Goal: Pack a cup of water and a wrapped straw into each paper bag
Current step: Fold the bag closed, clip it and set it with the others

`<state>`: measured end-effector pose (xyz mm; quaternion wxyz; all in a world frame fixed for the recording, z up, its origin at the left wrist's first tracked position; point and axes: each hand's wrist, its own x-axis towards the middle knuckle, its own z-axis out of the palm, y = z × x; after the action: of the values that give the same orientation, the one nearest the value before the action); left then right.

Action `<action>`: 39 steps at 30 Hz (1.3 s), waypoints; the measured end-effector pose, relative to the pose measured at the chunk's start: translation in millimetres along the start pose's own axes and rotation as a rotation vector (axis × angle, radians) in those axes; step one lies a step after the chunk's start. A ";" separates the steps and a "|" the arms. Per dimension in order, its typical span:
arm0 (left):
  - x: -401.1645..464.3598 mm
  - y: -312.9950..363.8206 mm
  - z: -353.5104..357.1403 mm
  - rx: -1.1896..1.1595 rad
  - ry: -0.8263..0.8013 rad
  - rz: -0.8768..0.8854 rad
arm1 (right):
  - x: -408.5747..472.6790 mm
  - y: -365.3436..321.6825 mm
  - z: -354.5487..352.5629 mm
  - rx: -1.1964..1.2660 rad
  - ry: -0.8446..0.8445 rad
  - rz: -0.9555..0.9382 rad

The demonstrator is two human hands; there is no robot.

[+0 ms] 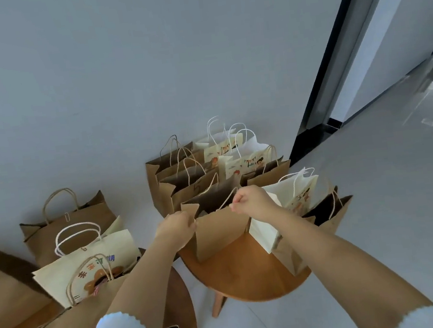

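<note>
Two hands hold one brown paper bag [218,234] on the round wooden surface [250,274]: left grip [175,227] pinching its rim, right grip [251,200] closed on its handle. Best to spread the mouth wide, keeping the base flat amid neighbouring bags.

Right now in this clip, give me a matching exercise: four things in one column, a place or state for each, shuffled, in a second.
Things:
1. left hand
2. right hand
3. brown paper bag
4. paper clip

Places or states:
A. stands open on the round wooden stool
B. pinches the bag's near-left rim
C. on a closed brown bag by the wall
D. grips the bag's twisted handle

Pairs: 1-B, 2-D, 3-A, 4-C
</note>
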<state>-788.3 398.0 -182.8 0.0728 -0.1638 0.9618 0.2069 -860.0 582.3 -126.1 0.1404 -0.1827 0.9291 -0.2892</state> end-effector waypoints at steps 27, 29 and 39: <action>90.1 45.0 50.7 0.307 0.101 -0.237 | 151.7 61.6 16.5 -0.088 -0.432 -0.362; 91.7 42.5 49.6 0.294 0.162 -0.223 | 154.5 60.4 17.8 -0.089 -0.419 -0.371; 111.9 48.6 47.1 0.026 0.040 -0.246 | 159.2 61.6 22.4 -0.050 -0.381 -0.408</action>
<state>-906.3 427.8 -230.5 0.0807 -0.2835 0.9383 0.1807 -1010.0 551.6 -204.8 0.2470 -0.4203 0.8369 -0.2489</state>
